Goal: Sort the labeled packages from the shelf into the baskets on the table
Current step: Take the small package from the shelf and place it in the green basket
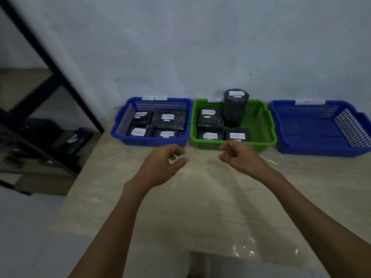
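Three baskets stand in a row at the table's far edge against the wall. The left blue basket [120, 125] holds several flat black packages with white labels. The green basket [270, 133] in the middle holds three flat black packages and a tall black cylinder package [235, 109] standing upright. The right blue basket [313, 145] has nothing visible in it. My left hand [162, 167] and my right hand [241, 157] hover over the table just in front of the baskets, fingers loosely curled, holding nothing.
A black metal shelf [50, 77] stands to the left of the table, with a black labeled package [75, 138] on a lower level. The pale table top [200, 207] is covered with glossy plastic. The wall rises directly behind the baskets.
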Tool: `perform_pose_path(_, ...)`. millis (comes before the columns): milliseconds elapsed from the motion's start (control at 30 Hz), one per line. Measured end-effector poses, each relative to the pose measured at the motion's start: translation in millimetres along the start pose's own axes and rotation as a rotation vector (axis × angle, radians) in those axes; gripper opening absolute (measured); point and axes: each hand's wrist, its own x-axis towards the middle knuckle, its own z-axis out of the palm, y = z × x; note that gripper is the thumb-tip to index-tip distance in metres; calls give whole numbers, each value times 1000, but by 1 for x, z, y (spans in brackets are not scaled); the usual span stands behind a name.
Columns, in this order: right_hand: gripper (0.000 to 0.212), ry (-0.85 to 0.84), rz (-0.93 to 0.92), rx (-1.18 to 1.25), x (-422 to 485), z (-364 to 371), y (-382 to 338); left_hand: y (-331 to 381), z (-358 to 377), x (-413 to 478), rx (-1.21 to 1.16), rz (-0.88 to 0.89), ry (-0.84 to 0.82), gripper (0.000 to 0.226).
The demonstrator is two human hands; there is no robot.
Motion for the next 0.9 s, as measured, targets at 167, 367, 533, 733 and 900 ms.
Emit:
perform_pose_path(167,8,-104,-100,-34,-52,32,-61,-12,-51,-84,24,-79,53,22)
perform_pose_path(367,9,-142,-196,-98,-96,88,-143,-44,-123,-167,18,-113,143,22)
perform_pose_path(533,9,-81,-278,-116,-124,150,-221,-94,-188,-236,13,-98,166,20)
perform_pose_path(733,10,-63,-327,-115,-136,228,-309,-151,-267,-278,-17,-58,186,14)
perform_pose_path(900,8,-78,-351,-111,-109,261,-371,-188,-328,-275,-9,-76,177,15)
